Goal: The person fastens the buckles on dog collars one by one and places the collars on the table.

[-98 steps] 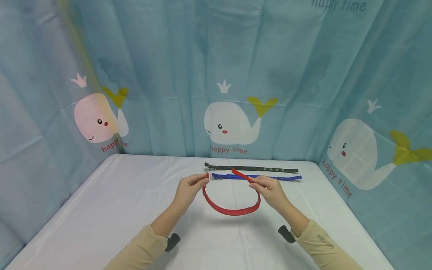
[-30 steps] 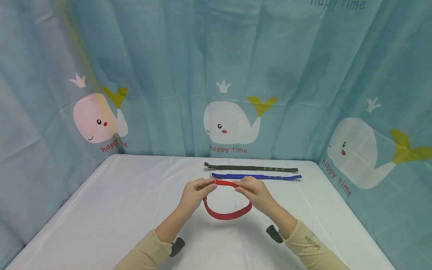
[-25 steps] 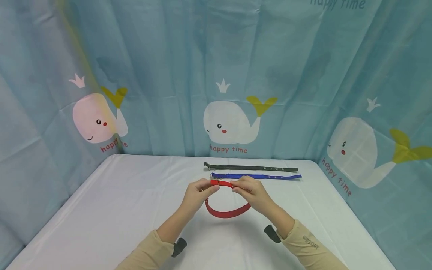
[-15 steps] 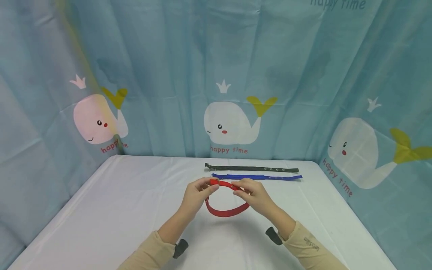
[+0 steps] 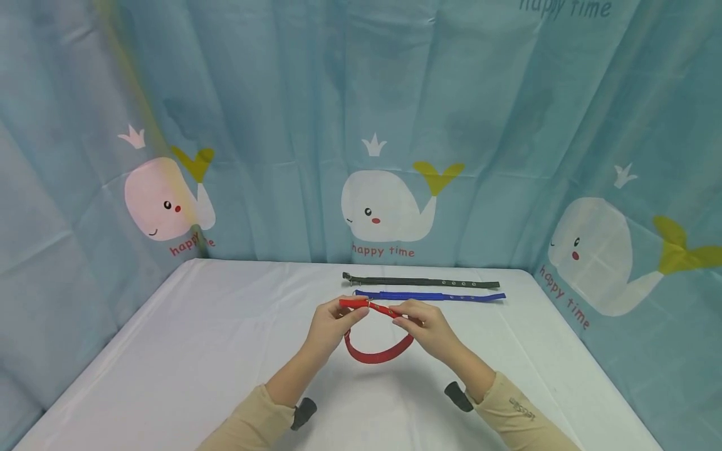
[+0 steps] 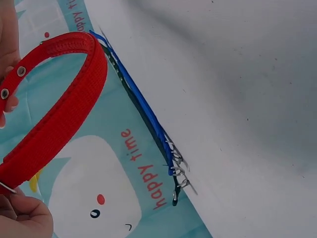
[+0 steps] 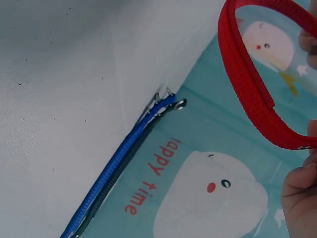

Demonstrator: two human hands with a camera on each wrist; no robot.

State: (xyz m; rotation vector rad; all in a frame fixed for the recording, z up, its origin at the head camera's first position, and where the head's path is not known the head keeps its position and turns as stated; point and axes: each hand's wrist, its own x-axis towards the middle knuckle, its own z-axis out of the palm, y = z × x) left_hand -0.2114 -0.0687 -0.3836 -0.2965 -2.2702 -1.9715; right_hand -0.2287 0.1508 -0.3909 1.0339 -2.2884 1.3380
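Observation:
A red dog collar point(image 5: 379, 358) is held above the table, bent into a loop. My left hand point(image 5: 327, 327) pinches it near the metal buckle, with the strap's free end sticking out to the left past the fingers. Opposite, my right hand point(image 5: 432, 327) pinches the strap just right of the buckle, where eyelets show. In the left wrist view, the collar's padded band point(image 6: 69, 119) hangs between both hands, and my left fingers point(image 6: 29, 218) are beside a metal ring. The right wrist view shows the padded band point(image 7: 247, 89) too; the buckle is hidden there.
Behind the hands, a blue collar point(image 5: 412, 295) and a dark green collar point(image 5: 406, 281) lie straight and side by side on the white table point(image 5: 186, 357). A blue curtain point(image 5: 271, 156) with whale prints surrounds the table's back and sides.
The hands have come together and the red loop has become smaller. The strap's free end has gone through the buckle and slid further left, past my left fingers.

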